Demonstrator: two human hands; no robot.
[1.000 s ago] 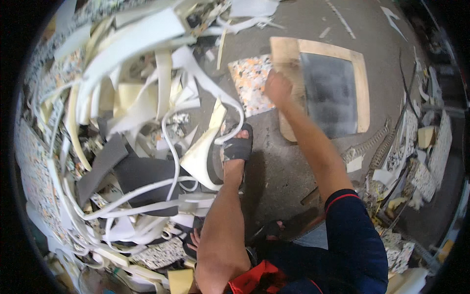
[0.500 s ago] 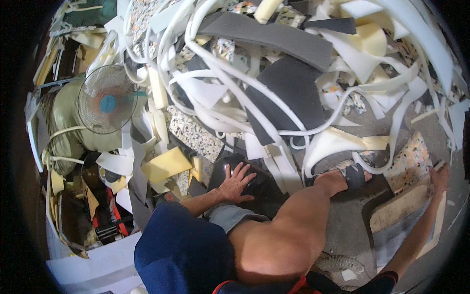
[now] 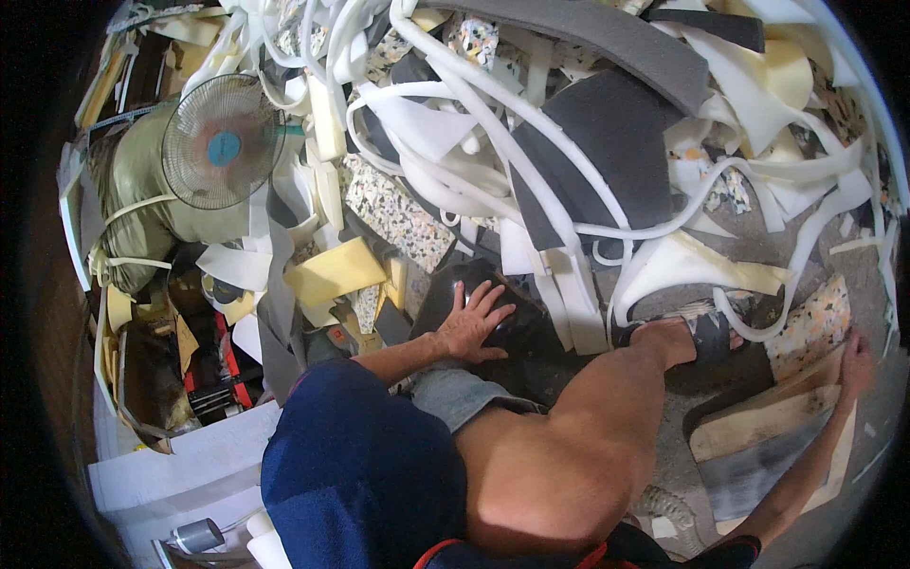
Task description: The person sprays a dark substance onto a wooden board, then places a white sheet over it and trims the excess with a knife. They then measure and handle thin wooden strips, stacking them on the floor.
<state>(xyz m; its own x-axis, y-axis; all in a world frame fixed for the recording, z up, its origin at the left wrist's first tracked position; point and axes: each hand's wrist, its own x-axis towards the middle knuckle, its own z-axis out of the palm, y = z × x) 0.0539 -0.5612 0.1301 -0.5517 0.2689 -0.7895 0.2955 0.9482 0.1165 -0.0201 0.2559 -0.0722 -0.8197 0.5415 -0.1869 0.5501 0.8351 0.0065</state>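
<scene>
My left hand (image 3: 477,321) lies open, fingers spread, on a shiny black object (image 3: 517,332) beside my bent leg. At the far right, my right arm reaches along a pale wooden board (image 3: 758,417) with a grey panel on its face. Blurred by movement, my right hand (image 3: 858,365) appears closed round the board's upper right corner; its fingertips do not show clearly. A speckled foam piece (image 3: 813,327) is just behind the board. My sandalled foot (image 3: 697,337) rests between the two hands.
Foam scraps heap up ahead: long white strips (image 3: 531,114), dark grey sheets (image 3: 597,152) and yellow blocks (image 3: 336,270). A caged fan (image 3: 223,142) stands at the left by a green bundle (image 3: 142,190). A ribbed hose (image 3: 664,517) lies near my knee.
My view has shifted, so the heap sits higher and further right. The wooden board has swung toward me and leftward, with my right hand at its corner. My left hand stays spread on the black object.
</scene>
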